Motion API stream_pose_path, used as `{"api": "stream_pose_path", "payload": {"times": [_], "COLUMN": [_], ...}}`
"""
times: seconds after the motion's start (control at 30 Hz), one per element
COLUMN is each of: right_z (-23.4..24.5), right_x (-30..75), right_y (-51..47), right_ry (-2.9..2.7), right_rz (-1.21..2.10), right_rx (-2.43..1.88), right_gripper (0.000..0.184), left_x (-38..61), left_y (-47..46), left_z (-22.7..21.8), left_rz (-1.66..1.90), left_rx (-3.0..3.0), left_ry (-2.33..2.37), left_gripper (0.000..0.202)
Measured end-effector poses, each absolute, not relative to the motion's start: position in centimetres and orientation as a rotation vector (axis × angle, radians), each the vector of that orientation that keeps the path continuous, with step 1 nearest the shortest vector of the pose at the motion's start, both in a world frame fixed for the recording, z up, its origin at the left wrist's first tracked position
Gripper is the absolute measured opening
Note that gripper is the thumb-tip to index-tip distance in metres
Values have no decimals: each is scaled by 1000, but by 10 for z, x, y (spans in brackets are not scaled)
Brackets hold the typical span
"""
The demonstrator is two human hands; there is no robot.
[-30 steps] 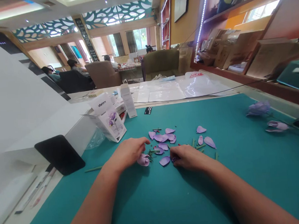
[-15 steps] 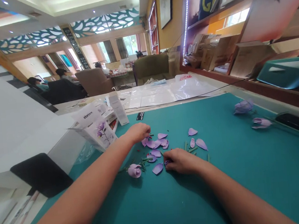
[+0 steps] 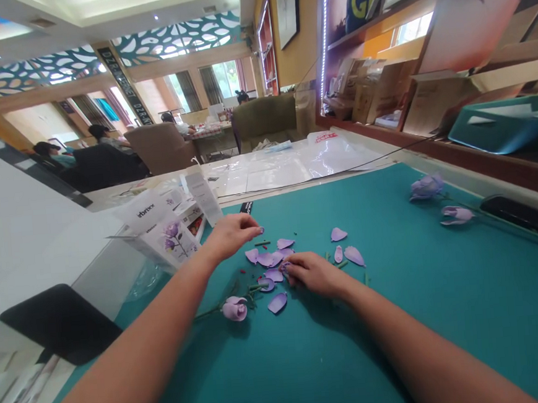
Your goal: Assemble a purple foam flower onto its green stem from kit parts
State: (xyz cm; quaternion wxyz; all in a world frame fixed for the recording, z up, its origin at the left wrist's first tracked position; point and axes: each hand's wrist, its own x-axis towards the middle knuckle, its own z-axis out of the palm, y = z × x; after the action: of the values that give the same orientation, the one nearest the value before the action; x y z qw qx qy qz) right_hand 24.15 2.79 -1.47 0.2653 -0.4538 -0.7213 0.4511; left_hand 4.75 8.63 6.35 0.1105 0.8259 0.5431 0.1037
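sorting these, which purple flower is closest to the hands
The bud below the left hand, beside the loose petals; the open flower and second bud lie far off on the mat's right

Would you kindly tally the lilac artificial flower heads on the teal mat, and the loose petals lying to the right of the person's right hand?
Lilac artificial flower heads: 3
Loose teardrop-shaped lilac petals: 3
Total: 6
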Motion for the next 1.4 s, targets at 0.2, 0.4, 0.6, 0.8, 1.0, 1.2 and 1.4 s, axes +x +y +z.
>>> {"api": "stream_pose_path", "payload": {"times": [0.2, 0.4, 0.6, 0.8, 1.0, 1.2, 1.4], "right_z": [-12, 2, 2, -12, -10, -6, -2], "right_x": [243, 253, 259, 259, 263, 264, 263], "right_y": [29, 28, 24, 17, 13, 9, 4], "right_ry": [-1445, -1304, -1438, -1499, -1709, -1828, -1730], "right_rz": [1567, 1456, 1295, 1113, 876, 813, 852], "right_rx": [-984, -1025, -1053, -1078, -1030, -1003, -948], "right_gripper": [24, 31, 26, 16, 23, 26, 10], "left_x": [64, 95, 116, 123, 123, 123, 122], "left_y": [0, -26, -17, -12, -10, -12, -16], "left_z": [78, 43, 19, 6, -5, -4, 3], "left_rz": [1088, 1232, 1285, 1189, 1168, 1086, 1007], "left_rx": [1507, 964, 602, 453, 440, 416, 412], "left_ry": [1104, 997, 855, 797, 845, 819, 777], "left_gripper": [20, 22, 7, 9, 8, 6, 7]}}
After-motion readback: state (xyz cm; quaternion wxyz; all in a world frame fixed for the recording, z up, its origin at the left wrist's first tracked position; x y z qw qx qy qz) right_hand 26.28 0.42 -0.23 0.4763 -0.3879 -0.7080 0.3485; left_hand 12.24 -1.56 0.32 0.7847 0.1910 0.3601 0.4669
